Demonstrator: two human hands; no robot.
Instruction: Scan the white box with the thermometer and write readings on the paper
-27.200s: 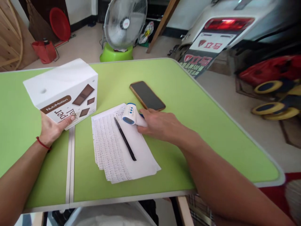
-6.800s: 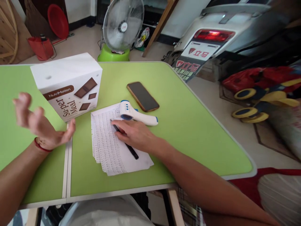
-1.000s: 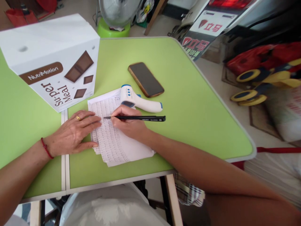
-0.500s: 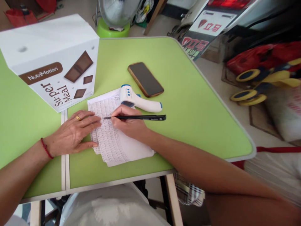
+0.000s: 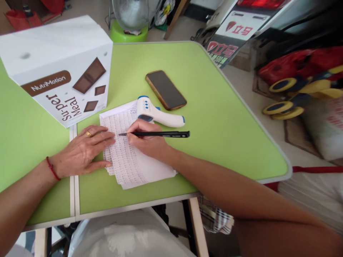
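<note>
My right hand (image 5: 146,139) pinches a black pen (image 5: 166,134), its tip at the writing on the top sheet of paper (image 5: 134,166). Rows of small handwritten marks cover much of that sheet, and further sheets lie beneath it. My left hand (image 5: 89,148) rests flat with fingers stretched out, the fingertips on the left edge of the papers. A gold ring and a red cord bracelet are on that hand and wrist. Just beyond my right hand, a white and blue infrared thermometer (image 5: 158,114) lies across the top of the papers.
A phone (image 5: 166,90) in a brown case lies on the green folding table (image 5: 227,142) past the thermometer. At the left stands a tall white box (image 5: 61,71) marked NutriMotion. A fan (image 5: 131,14) on a green stool and a vehicle's rear (image 5: 241,28) are behind the table.
The pen's rear end has shifted very slightly to the right. Both hands and the things on the table are otherwise in the same places.
</note>
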